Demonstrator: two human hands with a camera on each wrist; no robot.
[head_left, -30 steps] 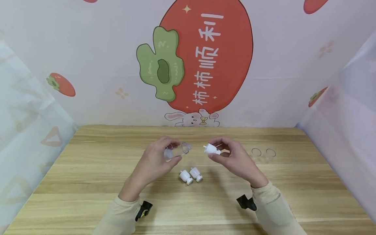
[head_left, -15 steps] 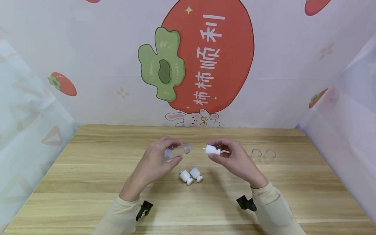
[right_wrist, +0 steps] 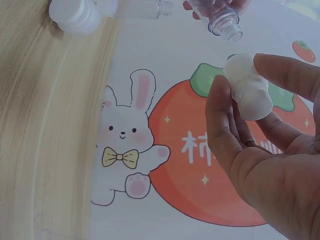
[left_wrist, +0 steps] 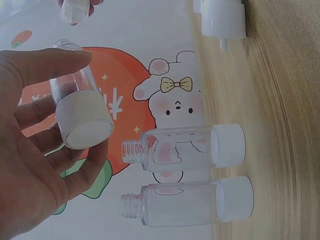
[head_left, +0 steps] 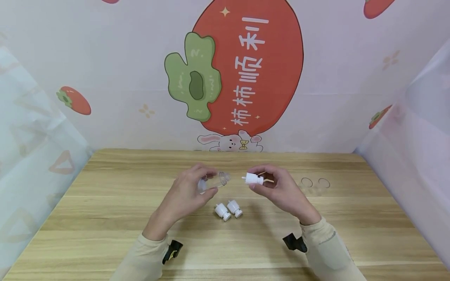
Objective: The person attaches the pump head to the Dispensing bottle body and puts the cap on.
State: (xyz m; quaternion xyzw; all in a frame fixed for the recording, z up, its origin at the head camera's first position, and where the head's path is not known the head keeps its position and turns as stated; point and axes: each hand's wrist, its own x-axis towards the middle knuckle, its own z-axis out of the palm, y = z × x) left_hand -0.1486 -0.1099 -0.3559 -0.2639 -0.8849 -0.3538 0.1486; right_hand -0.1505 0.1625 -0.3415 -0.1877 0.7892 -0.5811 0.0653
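Observation:
My left hand (head_left: pixel 186 191) grips a clear bottle (head_left: pixel 213 182) with a white base (left_wrist: pixel 86 120), lying tilted in the fingers, its threaded neck (right_wrist: pixel 231 31) bare and pointing right. Facing it across a small gap, my right hand (head_left: pixel 281 189) pinches a white pump head (head_left: pixel 252 178) between thumb and fingers. The thin stem (head_left: pixel 243 177) of that pump points left toward the bottle neck. Both things are held above the table.
Two more white pump heads (head_left: pixel 223 212) lie on the wooden table (head_left: pixel 225 249) below the hands. In the left wrist view two clear bottles (left_wrist: pixel 180 147) with white bases stand side by side, uncapped. Two clear, dark-rimmed pieces (head_left: pixel 324 183) are at the right. A printed wall sheet (head_left: pixel 123 58) rises behind.
The pump head has turned slightly, so its stem points more straight left. The bottle has shifted only a little; both hands hold nearly the same places.

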